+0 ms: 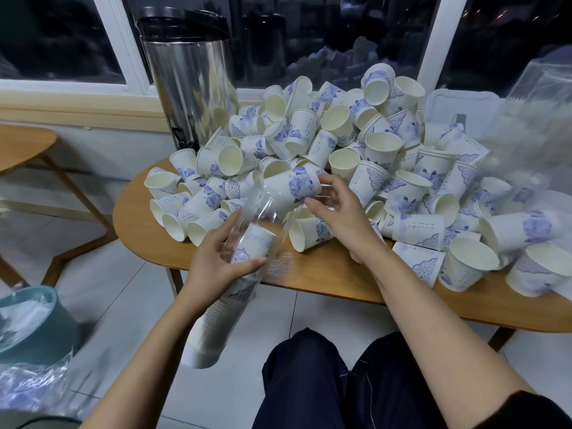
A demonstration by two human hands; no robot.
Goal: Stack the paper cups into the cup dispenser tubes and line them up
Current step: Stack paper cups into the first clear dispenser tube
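Note:
A big heap of white paper cups with blue flower prints (356, 144) covers the wooden table (325, 274). My left hand (216, 261) grips a clear plastic tube sleeve (257, 224) that slants down toward the floor, with a stack of nested cups (213, 329) inside it. My right hand (334, 202) holds one single cup (291, 188) on its side, its open mouth at the tube's upper opening.
A steel drinks urn (188, 85) stands at the table's back left before the window. A teal bin lined with plastic (34, 323) sits on the floor at left. Crumpled clear plastic (535, 119) lies at the far right. A second wooden table (21, 144) stands left.

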